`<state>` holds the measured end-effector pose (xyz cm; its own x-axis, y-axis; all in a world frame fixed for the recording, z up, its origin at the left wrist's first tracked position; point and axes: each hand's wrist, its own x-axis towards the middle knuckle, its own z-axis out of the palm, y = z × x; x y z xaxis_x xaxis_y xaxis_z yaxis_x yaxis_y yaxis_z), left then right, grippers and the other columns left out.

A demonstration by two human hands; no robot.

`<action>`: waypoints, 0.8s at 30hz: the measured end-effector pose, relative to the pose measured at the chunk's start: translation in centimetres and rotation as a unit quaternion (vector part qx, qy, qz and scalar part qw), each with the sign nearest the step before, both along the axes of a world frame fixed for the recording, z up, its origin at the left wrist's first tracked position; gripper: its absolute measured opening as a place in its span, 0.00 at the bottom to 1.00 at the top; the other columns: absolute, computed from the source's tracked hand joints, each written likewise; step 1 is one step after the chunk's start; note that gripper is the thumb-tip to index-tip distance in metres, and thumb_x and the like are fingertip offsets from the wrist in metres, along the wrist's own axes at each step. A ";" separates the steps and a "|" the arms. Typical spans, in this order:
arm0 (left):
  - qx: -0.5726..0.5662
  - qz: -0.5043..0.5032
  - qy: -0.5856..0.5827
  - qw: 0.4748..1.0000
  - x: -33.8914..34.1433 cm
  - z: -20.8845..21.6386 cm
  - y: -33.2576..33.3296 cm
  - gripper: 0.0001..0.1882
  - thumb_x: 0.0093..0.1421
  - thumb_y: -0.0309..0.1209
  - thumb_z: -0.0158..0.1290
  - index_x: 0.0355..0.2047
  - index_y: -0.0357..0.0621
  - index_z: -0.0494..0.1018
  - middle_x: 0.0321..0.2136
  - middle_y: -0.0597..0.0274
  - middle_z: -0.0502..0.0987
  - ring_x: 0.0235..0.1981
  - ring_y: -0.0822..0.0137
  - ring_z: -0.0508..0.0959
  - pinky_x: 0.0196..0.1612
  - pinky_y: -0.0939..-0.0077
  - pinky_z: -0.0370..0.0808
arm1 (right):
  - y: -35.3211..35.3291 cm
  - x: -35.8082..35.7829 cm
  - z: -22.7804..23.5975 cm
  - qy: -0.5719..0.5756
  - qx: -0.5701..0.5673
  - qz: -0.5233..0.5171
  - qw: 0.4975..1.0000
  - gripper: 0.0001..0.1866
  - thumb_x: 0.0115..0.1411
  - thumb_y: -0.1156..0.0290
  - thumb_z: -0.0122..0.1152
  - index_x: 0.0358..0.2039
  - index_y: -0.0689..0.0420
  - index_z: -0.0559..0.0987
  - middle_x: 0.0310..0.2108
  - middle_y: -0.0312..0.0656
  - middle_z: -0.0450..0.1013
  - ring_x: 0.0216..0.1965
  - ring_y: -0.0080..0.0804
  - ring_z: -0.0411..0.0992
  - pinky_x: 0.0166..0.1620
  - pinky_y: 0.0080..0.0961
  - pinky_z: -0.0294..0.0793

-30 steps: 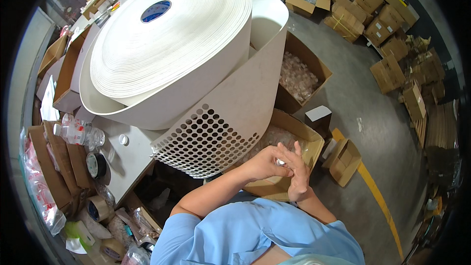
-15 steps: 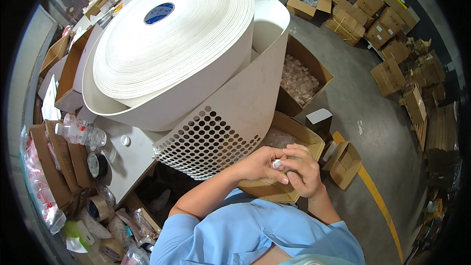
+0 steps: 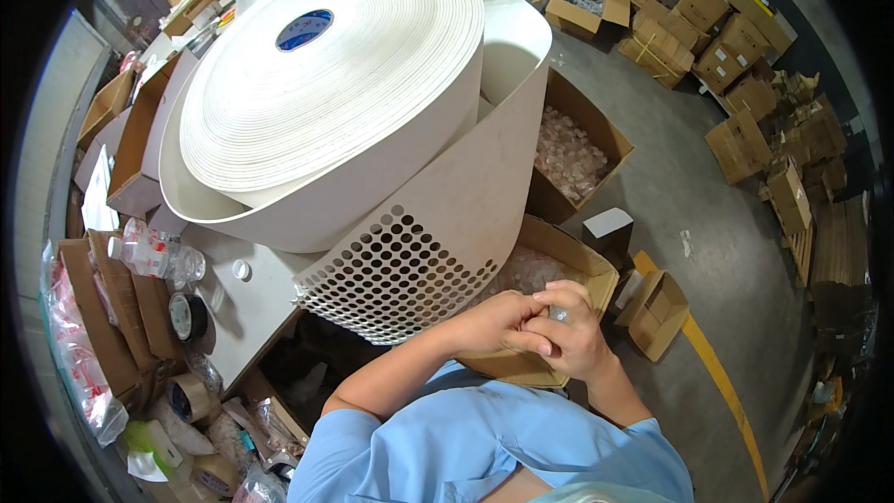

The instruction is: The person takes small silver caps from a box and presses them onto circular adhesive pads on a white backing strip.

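Note:
My hands meet above an open cardboard box (image 3: 521, 369), just right of the perforated sheet. A small pale, glossy piece (image 3: 559, 313) shows between the fingers of my right hand (image 3: 581, 339), which is closed around it. My left hand (image 3: 503, 322) is closed too, its thumb and fingertips pressed against the right hand. What the left fingers pinch is hidden. Clear plastic pieces (image 3: 533, 270) lie in the box below. A big white roll of sheet (image 3: 372, 74) stands on the table, its loose end, a sheet with rows of round holes (image 3: 400, 261), hanging toward me.
Behind the near box stands a carton of small clear pieces (image 3: 570, 154). A small open carton (image 3: 654, 315) sits on the floor by a yellow line (image 3: 722, 382). On the table are plastic bottles (image 3: 158, 256), a white cap (image 3: 241, 269) and a tape roll (image 3: 188, 316). Stacked cartons (image 3: 722, 65) line the far right.
My hands have drawn closer, the fingers folding together. The pale piece, earlier by the left thumb and fingers, now shows farther right among the right fingers.

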<state>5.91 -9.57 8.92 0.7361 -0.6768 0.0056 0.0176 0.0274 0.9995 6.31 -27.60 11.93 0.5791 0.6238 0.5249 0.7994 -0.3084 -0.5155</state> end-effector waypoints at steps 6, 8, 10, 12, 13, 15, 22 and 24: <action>0.045 0.249 -0.149 0.956 -2.0 1.4 -0.3 0.14 0.52 0.34 0.60 0.31 0.38 0.71 0.30 0.58 0.73 0.35 0.59 0.73 0.37 0.69 0.71 | -0.8 0.2 -0.5 0.098 0.040 -0.024 0.994 0.08 0.40 0.80 0.66 0.24 0.59 0.77 0.31 0.41 0.72 0.32 0.38 0.71 0.36 0.30 0.72; 0.072 0.252 -0.247 0.933 -2.3 0.6 0.2 0.07 0.52 0.25 0.58 0.32 0.39 0.72 0.31 0.58 0.74 0.36 0.59 0.74 0.39 0.68 0.70 | -0.6 0.5 -0.3 0.115 0.046 -0.021 0.992 0.08 0.41 0.83 0.65 0.24 0.60 0.76 0.24 0.41 0.72 0.25 0.36 0.72 0.30 0.27 0.72; 0.102 0.278 -0.282 0.913 -2.6 0.3 0.3 0.07 0.51 0.24 0.58 0.30 0.39 0.73 0.30 0.58 0.74 0.34 0.58 0.74 0.38 0.67 0.70 | -0.3 0.2 -0.6 0.168 0.046 -0.041 0.984 0.08 0.43 0.82 0.65 0.26 0.60 0.76 0.26 0.42 0.72 0.26 0.38 0.72 0.30 0.28 0.72; 0.130 0.297 -0.312 0.893 -2.7 0.2 0.3 0.07 0.49 0.23 0.59 0.29 0.40 0.73 0.29 0.58 0.73 0.33 0.58 0.73 0.37 0.67 0.69 | 0.0 0.2 -0.6 0.186 0.034 -0.054 0.980 0.08 0.44 0.81 0.64 0.27 0.60 0.76 0.26 0.43 0.72 0.27 0.40 0.72 0.30 0.29 0.72; 0.144 0.304 -0.324 0.884 -2.8 0.3 0.3 0.07 0.49 0.23 0.59 0.29 0.40 0.73 0.29 0.58 0.73 0.33 0.58 0.73 0.37 0.67 0.69 | 0.2 0.3 -0.6 0.179 0.022 -0.057 0.982 0.07 0.45 0.80 0.63 0.28 0.60 0.76 0.26 0.43 0.72 0.27 0.40 0.72 0.30 0.30 0.72; 0.156 0.316 -0.347 0.869 -2.7 0.3 0.2 0.08 0.48 0.22 0.59 0.29 0.40 0.72 0.28 0.59 0.73 0.32 0.58 0.73 0.36 0.66 0.69 | 0.4 0.5 -0.5 0.171 0.003 -0.055 0.984 0.06 0.47 0.79 0.62 0.28 0.60 0.76 0.27 0.43 0.72 0.27 0.41 0.72 0.30 0.30 0.72; 0.150 0.388 -0.305 0.857 -2.6 -0.1 0.6 0.12 0.49 0.22 0.59 0.34 0.38 0.71 0.27 0.57 0.74 0.29 0.56 0.74 0.34 0.67 0.71 | 0.7 3.9 -0.7 0.158 -0.024 -0.018 0.987 0.03 0.49 0.77 0.62 0.27 0.60 0.78 0.23 0.46 0.70 0.26 0.43 0.72 0.29 0.31 0.71; 0.166 0.413 -0.275 0.852 -2.7 0.5 1.2 0.13 0.51 0.22 0.58 0.37 0.37 0.70 0.29 0.55 0.75 0.30 0.58 0.75 0.35 0.70 0.72 | 0.1 6.8 -1.6 0.222 0.089 -0.186 0.953 0.05 0.51 0.74 0.64 0.28 0.62 0.79 0.22 0.42 0.73 0.25 0.31 0.73 0.29 0.25 0.71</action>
<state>3.23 -8.40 9.39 0.9101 0.0406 0.4125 -0.3437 -0.4823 0.8058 13.06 -27.53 10.33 0.9325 0.2549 0.2558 0.3430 -0.4038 -0.8481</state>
